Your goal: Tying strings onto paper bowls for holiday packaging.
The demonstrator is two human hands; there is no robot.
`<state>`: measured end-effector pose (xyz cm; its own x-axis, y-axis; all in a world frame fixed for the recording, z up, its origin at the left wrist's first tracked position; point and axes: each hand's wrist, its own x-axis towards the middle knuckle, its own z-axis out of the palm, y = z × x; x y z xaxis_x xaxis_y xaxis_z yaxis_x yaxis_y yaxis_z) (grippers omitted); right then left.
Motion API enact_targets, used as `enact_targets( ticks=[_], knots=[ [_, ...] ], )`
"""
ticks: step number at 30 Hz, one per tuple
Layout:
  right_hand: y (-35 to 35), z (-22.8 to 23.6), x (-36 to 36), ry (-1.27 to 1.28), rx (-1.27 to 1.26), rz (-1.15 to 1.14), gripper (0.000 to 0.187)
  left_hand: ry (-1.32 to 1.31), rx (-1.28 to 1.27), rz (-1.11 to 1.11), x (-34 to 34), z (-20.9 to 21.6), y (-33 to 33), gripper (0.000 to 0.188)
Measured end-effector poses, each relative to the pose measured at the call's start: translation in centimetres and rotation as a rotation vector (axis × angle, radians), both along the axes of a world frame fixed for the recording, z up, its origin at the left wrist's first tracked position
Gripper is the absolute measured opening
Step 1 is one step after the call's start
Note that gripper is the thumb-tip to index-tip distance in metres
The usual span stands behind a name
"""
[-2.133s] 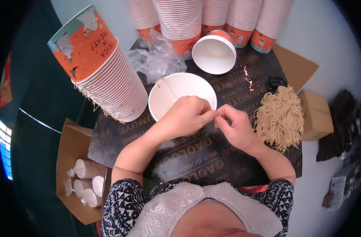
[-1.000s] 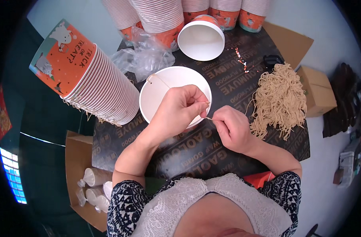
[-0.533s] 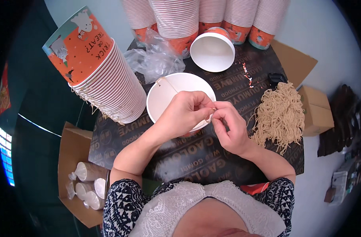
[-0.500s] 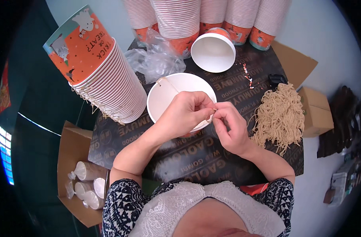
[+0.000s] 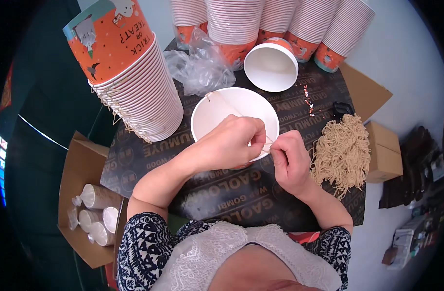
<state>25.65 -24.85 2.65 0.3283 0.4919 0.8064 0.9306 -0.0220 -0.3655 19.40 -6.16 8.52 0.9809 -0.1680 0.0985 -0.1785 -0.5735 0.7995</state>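
Note:
A white-lined paper bucket [image 5: 207, 121] stands on the table before me, its mouth facing up. From a spot at its far left rim, a thin beige cord [image 5: 226, 103] runs across the opening toward my hands. My left hand [image 5: 236, 140] is over the bucket, fingers pinched on the cord. At the near right rim my right hand [image 5: 291, 162] is closed on the cord too, thumb against the curled fingers. A short stretch of cord shows between the two hands. To the right of my right hand lies a heap of loose beige cords [image 5: 341, 153].
A tall stack of orange-printed buckets [image 5: 139, 97] with cords leans at the left. More stacks [image 5: 273, 19], a tipped bucket [image 5: 270, 68] and crumpled clear plastic [image 5: 202, 70] line the back. Small beads [image 5: 308, 101] are scattered right. An open carton [image 5: 78, 174] with wrapped stacks is lower left.
My hands have drawn apart, the right moving away to the right, and cord now stretches between them. The whole view has shifted slightly.

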Motion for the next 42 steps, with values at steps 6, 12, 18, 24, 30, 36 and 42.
enact_targets(
  ticks=[6, 12, 18, 24, 30, 36, 42],
  knots=[
    [-0.3, -0.6, 0.1, 0.134, -0.036, -0.007, 0.016, -0.158, 0.087, -0.051, 0.4, -0.7, -0.2, 0.003],
    [0.1, -1.1, -0.4, 0.325, -0.019, -0.015, 0.012, -0.284, 0.18, -0.096, 0.4, -1.4, -0.1, 0.005],
    [0.0, -1.1, -0.6, 0.552, 0.046, -0.029, 0.012, -0.287, 0.167, -0.102, 0.4, -1.2, -0.1, 0.005],
    [-0.1, -0.3, -0.2, 0.276, -0.031, -0.045, 0.01, -0.229, 0.047, -0.083, 0.0, -0.4, -0.4, 0.005],
    [-0.3, -0.4, 0.0, 0.228, -0.003, -0.017, 0.009, -0.17, -0.06, -0.03, 0.1, -0.2, -0.7, 0.005],
    [-0.4, 0.4, -0.7, 0.328, -0.034, -0.014, 0.009, -0.234, -0.058, -0.021, 0.3, -0.5, -0.7, 0.004],
    [-0.6, 0.0, -0.2, 0.585, 0.001, 0.062, 0.002, -0.424, 0.091, -0.013, 0.3, -0.7, -1.0, 0.005]
  ],
)
